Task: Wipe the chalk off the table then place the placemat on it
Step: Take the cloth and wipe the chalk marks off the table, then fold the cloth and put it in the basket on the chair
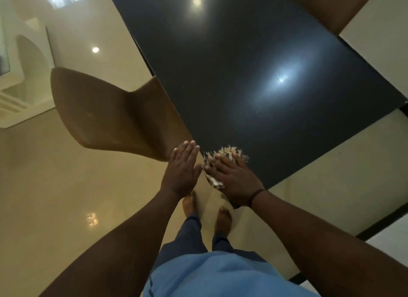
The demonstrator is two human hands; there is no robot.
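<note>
The black table (254, 64) fills the upper middle of the head view, with a hazy pale smear near its right side under a light reflection. At its near corner lies a bunched, fringed placemat (223, 155) in tan and dark stripes. My right hand (231, 177) lies on top of it with fingers spread and fairly straight, pressing it onto the corner. My left hand (182, 166) hovers flat just left of the corner, fingers straight and together, holding nothing. Most of the placemat is hidden under my right hand.
A brown moulded chair (106, 111) stands at the table's left edge, right beside my left hand. Another brown chair (331, 5) is at the far right corner. My bare feet (207, 210) stand on the glossy cream floor (55, 197).
</note>
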